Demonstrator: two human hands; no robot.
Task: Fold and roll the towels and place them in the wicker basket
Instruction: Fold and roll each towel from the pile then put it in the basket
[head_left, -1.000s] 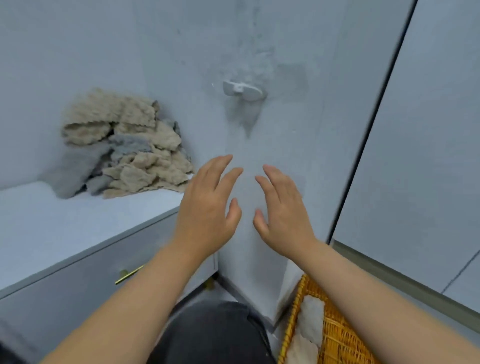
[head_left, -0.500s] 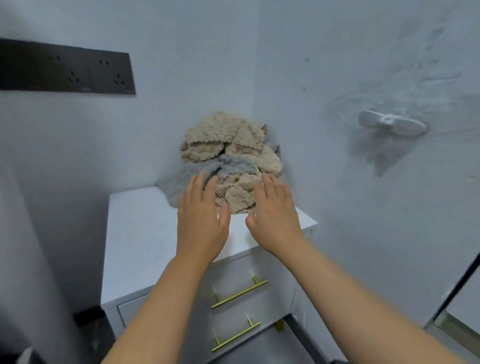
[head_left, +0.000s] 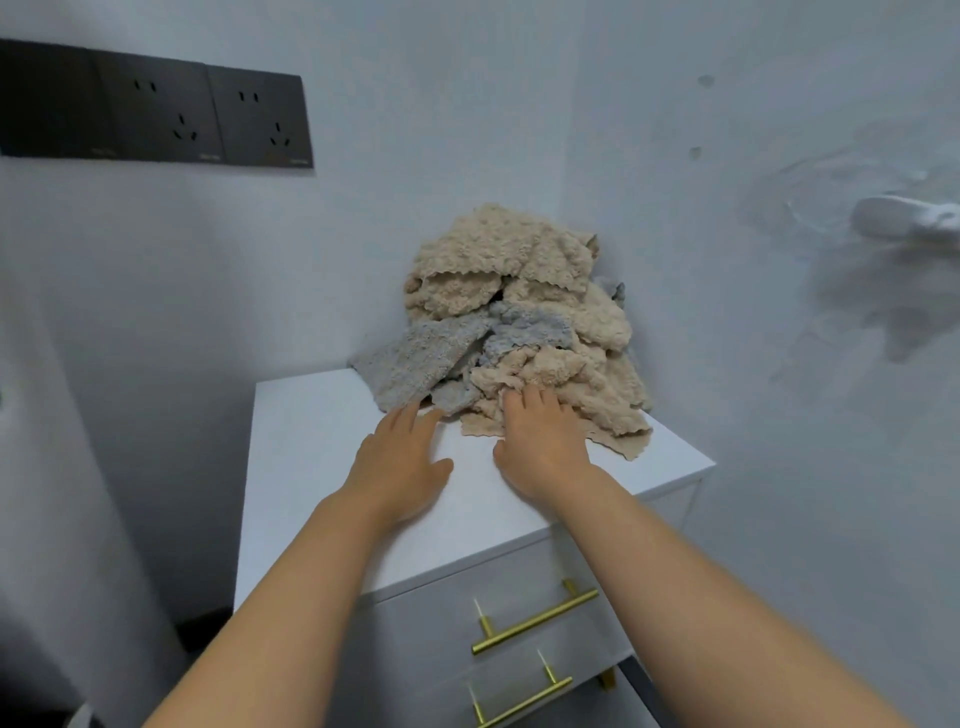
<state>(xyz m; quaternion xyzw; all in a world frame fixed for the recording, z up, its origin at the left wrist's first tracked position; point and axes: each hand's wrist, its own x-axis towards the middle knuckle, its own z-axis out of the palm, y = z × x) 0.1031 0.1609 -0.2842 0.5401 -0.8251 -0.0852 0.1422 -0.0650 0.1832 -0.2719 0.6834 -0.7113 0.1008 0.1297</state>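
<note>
A heap of beige and grey towels sits in the back corner of the white cabinet's surface, against both walls. The left hand is spread, fingers straight, tips at the grey towel edge. The right hand, fingers likewise outstretched and gripping nothing, touches the beige towel at the heap's foot.

The towel heap sits jammed into the corner where two walls meet, shut in behind and on its right. The white cabinet top in front and to the left lies open for reaching, while a wall hook juts out farther right.
</note>
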